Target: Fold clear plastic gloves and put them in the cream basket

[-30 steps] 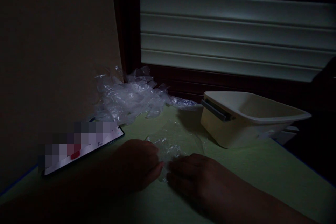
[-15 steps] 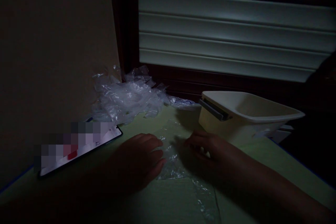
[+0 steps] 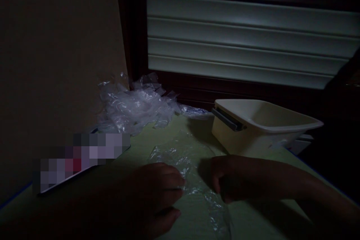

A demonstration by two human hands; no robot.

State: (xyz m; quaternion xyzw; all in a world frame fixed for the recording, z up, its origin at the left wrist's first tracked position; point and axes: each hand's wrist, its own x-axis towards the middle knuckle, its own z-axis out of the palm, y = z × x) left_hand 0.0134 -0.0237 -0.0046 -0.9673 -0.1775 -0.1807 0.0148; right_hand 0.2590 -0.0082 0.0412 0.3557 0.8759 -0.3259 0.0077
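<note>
A thin clear plastic bag [image 3: 176, 153] lies crinkled on the green tabletop, between and beyond my hands. My left hand [image 3: 164, 191] rests at its near left side, palm down, fingers loosely bent and the thumb apart; its fingertips reach the plastic's edge. On the right, my right hand [image 3: 232, 178] is closed with its fingers curled downward beside the plastic. Whatever those fingers hold, if anything, is hidden in shadow. Another clear plastic piece [image 3: 215, 213] stretches toward me below the right hand.
A heap of clear plastic bags [image 3: 137, 105] sits at the back left. In front of it lies a phone [image 3: 92, 163], its screen blurred out. A cream plastic bin [image 3: 239, 138] with a grey handle stands at the right. Behind is a slatted panel [image 3: 225, 41]. The light is dim.
Both hands have come nearer to me, the left also slightly rightward. My right hand has turned and curled its fingers down. The plastic on the table has spread out to the left.
</note>
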